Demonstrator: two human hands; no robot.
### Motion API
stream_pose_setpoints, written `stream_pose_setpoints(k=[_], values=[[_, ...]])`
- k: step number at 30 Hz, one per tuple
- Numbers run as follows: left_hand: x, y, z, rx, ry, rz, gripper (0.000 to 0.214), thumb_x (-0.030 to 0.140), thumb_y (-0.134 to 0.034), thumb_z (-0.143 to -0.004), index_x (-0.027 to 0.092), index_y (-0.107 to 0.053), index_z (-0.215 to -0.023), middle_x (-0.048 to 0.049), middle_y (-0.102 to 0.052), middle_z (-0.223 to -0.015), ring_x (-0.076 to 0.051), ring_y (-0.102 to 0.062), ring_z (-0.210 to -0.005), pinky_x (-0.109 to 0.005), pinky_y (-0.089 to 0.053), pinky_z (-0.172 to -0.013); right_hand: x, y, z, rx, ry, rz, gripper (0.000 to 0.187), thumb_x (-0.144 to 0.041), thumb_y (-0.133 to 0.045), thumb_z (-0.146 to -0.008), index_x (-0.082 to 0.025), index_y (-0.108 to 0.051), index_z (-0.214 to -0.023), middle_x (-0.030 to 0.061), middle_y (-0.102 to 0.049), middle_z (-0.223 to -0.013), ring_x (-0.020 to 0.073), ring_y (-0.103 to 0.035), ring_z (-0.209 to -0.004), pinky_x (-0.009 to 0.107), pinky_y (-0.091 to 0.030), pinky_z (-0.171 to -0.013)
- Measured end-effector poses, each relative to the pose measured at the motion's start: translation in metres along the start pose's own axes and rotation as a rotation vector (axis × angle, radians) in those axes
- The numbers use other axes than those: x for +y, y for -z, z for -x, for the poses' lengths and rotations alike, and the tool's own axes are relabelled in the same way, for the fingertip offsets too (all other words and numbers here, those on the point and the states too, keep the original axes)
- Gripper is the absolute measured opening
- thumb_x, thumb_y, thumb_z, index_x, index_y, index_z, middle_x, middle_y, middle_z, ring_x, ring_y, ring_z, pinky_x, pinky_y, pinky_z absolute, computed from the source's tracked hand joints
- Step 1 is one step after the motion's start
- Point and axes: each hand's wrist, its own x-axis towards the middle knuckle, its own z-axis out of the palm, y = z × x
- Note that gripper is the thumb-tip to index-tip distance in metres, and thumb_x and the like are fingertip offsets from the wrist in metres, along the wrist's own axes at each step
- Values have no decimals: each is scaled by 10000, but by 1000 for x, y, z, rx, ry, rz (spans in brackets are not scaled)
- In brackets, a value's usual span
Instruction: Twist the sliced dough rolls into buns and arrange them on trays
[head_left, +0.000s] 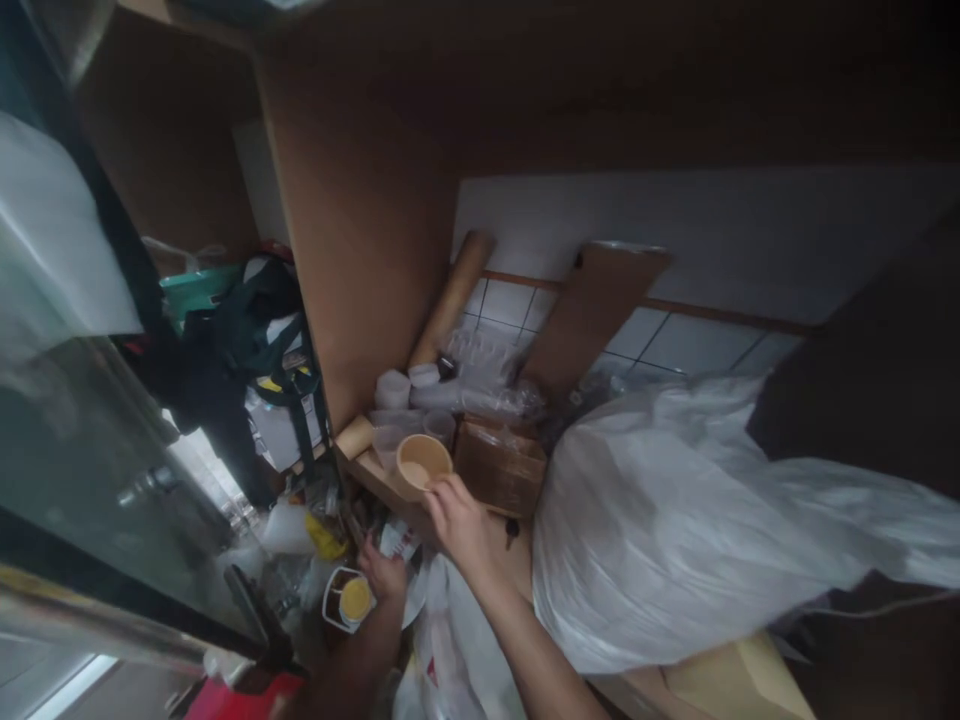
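A tan round tub (424,464), its mouth facing up toward me, is pinched at the near rim by my right hand (459,518). It is held in front of clear plastic cups (388,440) on the cabinet shelf. Lower and to the left, my left hand (384,572) has its fingers apart, with nothing plainly in it. Close beside it stands a white-framed container with a round yellow top (355,600). A brown cardboard box (501,465) wrapped in clear film sits just behind my right hand.
A large white plastic sack (660,530) fills the shelf's right side. A cardboard tube (452,300) and a brown board (596,310) lean at the back. Keys (512,532) hang at the shelf edge. A glass door (97,480) stands at left, near a dark bag (262,310).
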Motion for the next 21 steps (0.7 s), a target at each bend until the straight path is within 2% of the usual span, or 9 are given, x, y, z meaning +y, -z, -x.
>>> stream_pose_setpoints(k=[4, 6, 9, 12, 16, 21], values=[[32, -6, -48, 123, -59, -247, 496, 91, -483, -688, 24, -382, -1169, -263, -408, -1191, -361, -412, -1121, -488, -338, -897, 33, 44, 55, 138, -101, -76, 166, -247, -423, -885, -187, -569, -937, 57, -554, -963, 150, -542, -905, 253, -433, -785], [48, -5, -81, 136, -134, -332, 527, 110, -476, -723, 53, -336, -1228, -245, -307, -1292, -348, -326, -1189, -485, -287, -929, 46, 54, 78, 165, -125, -75, 162, -243, -435, -879, -187, -571, -946, 65, -555, -960, 164, -543, -914, 273, -439, -789], [74, -6, -133, 116, -285, -447, 569, 126, -492, -742, 123, -300, -1278, -168, -262, -1353, -287, -239, -1240, -438, -210, -985, 57, 56, 106, 140, -144, -61, 154, -238, -445, -873, -189, -566, -954, 76, -553, -968, 182, -546, -920, 297, -451, -782], [95, -9, -172, 82, -386, -571, 596, 137, -549, -708, 169, -336, -1263, -136, -322, -1329, -264, -272, -1210, -404, -213, -988, 61, 47, 121, 95, -156, -52, 153, -233, -444, -872, -196, -554, -973, 79, -551, -988, 188, -551, -924, 301, -463, -769], [103, -14, -194, 79, -362, -679, 607, 201, -588, -689, 159, -353, -1247, -146, -449, -1173, -276, -371, -1096, -398, -277, -903, 65, 32, 126, 13, -147, -72, 150, -225, -426, -879, -209, -534, -982, 71, -554, -990, 184, -562, -915, 294, -478, -750], [100, -19, -203, 112, -229, -733, 523, 276, -631, -646, 101, -425, -1095, -166, -475, -1066, -299, -394, -1042, -396, -288, -846, 69, 25, 125, -39, -151, -90, 152, -216, -406, -885, -221, -525, -979, 64, -553, -990, 176, -571, -898, 290, -488, -744]])
